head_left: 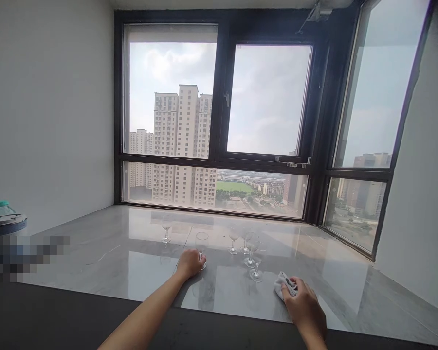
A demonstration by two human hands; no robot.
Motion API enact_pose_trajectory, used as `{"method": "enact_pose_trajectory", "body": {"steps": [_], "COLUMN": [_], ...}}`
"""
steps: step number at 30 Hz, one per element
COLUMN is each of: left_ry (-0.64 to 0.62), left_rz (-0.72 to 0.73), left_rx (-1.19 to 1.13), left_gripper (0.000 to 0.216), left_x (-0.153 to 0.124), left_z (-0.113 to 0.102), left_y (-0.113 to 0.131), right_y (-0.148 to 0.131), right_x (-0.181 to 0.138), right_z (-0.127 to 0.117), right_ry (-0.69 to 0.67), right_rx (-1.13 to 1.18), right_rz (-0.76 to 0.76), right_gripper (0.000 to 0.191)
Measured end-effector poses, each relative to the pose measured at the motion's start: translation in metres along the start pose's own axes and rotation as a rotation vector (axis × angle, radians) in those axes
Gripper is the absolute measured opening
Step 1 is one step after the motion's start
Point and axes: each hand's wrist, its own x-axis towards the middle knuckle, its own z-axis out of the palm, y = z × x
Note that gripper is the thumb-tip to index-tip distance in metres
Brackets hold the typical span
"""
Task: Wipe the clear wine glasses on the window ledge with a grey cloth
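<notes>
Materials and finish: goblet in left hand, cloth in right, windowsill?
Goblet in the left hand: likely smooth clear glass; see-through, thin visible rim. Clear plastic not ruled out.
Cloth in the right hand: matte fabric, bunched in soft folds; fibre unclear.
Windowsill: polished stone or glossy tile; grey, faintly veined, strong reflections.

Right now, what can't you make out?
Head view: stem of the held glass, behind the left hand.
Head view: part of the cloth, behind the right hand.
Head view: bucket, lower part blurred by pixel blocks.
Head view: both elbows, cut off by the bottom edge.
</notes>
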Motion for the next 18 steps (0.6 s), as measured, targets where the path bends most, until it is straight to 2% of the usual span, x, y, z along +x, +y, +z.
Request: {"method": "enact_pose_trajectory", "body": {"steps": [11,18], "left_ry": [0.029,0.019], "left_rz": [0.004,0.005], "left_rx": [0.003,-0.010], "left_gripper": [0.046,0.046], "left_x": [0.0021,0.0017], "left_z": [0.0053,0.0050], "left_y": [-0.0028,-0.0019], "right_y": [-0.0024,-0.0017], "right_x": [0.0002,0.0001], "right_z": [-0.0043,-0.0028], "right_ry": [-0.055,-0.025], "right_rx": [0.022,0.033], "right_rz": [0.034,0.018], "right_gripper": [0.040,0.040]}}
